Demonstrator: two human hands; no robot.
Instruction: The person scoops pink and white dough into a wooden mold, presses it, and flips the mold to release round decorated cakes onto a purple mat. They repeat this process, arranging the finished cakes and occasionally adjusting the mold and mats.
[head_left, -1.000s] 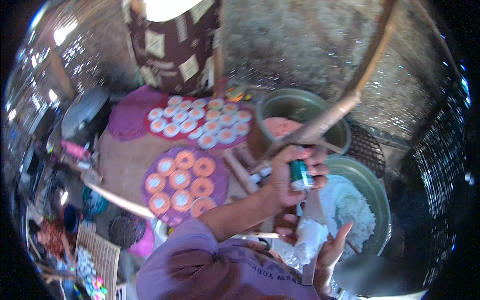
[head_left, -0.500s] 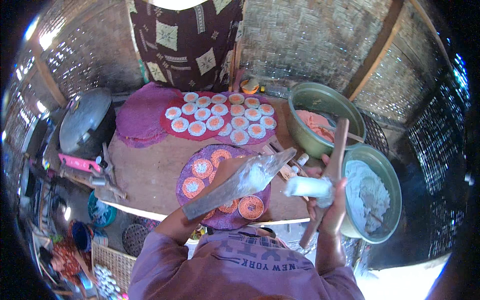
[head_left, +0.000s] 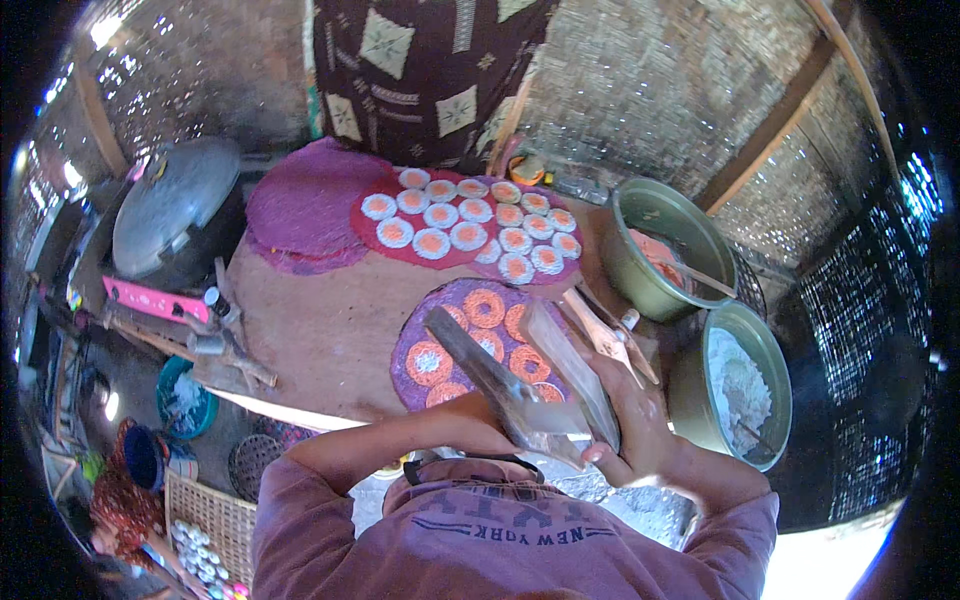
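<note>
Close to my chest I hold two long wooden pieces of a hand press side by side. My left hand [head_left: 487, 427], mostly hidden, grips the dark left wooden piece [head_left: 470, 355]. My right hand [head_left: 637, 425] is wrapped round the paler right wooden piece [head_left: 562, 360]. A blurred whitish part [head_left: 553, 418] shows between the two, near their lower ends. Just beyond lies a round purple mat [head_left: 402, 365] with several orange strand rings [head_left: 484, 308], some with white centres [head_left: 429, 362].
Red and purple mats behind carry several white rounds with orange centres [head_left: 437, 215]. A stack of purple mats [head_left: 300, 215] lies left, beside a lidded pot [head_left: 175, 215]. Green tubs at right hold orange dough [head_left: 652, 250] and white dough [head_left: 740, 385]. Another person [head_left: 130, 505] is at lower left.
The wooden pieces, apart before, have come together in front of me. The white cylinder on the right piece has gone between them. My right hand moved left, and the view shifted.
</note>
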